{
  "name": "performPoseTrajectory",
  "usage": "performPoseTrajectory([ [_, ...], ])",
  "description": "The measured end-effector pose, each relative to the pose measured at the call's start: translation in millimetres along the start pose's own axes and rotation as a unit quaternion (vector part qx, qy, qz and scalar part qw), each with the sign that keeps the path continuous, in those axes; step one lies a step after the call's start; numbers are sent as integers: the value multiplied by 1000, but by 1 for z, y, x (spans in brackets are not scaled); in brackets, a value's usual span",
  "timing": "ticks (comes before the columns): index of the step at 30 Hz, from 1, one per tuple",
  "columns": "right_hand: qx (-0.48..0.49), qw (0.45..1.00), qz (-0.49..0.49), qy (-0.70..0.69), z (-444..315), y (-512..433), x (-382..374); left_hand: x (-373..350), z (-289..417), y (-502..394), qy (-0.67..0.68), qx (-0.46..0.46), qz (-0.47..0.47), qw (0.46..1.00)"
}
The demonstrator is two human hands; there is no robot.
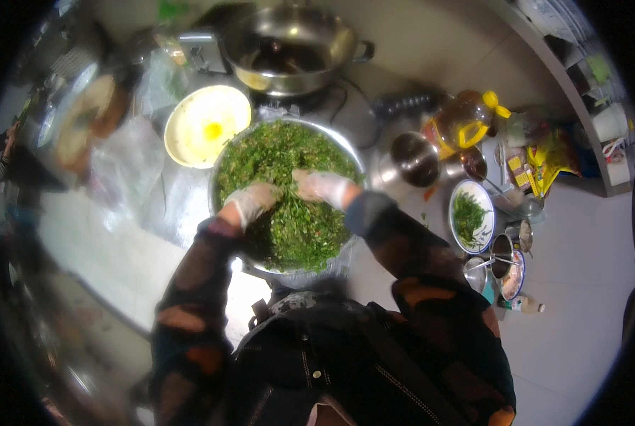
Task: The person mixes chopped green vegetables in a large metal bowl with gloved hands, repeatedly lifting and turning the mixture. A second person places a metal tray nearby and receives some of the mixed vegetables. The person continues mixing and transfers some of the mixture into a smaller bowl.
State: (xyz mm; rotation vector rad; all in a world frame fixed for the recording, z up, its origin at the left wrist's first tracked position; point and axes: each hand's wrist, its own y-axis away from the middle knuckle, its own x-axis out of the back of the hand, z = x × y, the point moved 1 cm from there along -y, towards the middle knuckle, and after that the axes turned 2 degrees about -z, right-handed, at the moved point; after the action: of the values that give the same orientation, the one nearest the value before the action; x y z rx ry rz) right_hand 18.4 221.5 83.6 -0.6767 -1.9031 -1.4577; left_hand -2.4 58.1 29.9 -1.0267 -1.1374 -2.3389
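A wide metal basin (356, 154) is full of chopped green vegetables (301, 234) right before me. My left hand (253, 202), in a translucent thin glove, presses into the greens left of the basin's middle. Just to its right my right hand (323, 187), gloved the same way, has its fingers sunk in the heap. Greens cover the fingertips of both hands, so whether they close on anything is hidden. A pale yellow bowl (190, 130) with yellow residue inside touches or nearly touches the basin's upper left rim.
Behind the basin stands a large steel pot (296, 82). To the right are a metal pot (416, 160), an oil bottle (456, 120), a plate of cut greens (488, 205) and several small containers. Clear plastic bags (126, 165) and a round wooden board (83, 122) lie left. Another person's hand (11, 136) shows far left.
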Motion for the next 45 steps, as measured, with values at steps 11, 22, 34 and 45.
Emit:
performPoseTrajectory([
  [11, 184, 972, 140, 48, 38, 89, -22, 10, 40, 61, -95, 0, 219, 971],
  [22, 363, 897, 205, 145, 46, 86, -69, 21, 42, 93, 30, -107, 388, 915],
  [34, 301, 907, 266, 127, -25, 55, -79, -2, 0, 61, -47, -1, 452, 891],
  [45, 142, 972, 164, 90, 7, 11, -43, -41, -17, 74, -81, -11, 113, 990],
])
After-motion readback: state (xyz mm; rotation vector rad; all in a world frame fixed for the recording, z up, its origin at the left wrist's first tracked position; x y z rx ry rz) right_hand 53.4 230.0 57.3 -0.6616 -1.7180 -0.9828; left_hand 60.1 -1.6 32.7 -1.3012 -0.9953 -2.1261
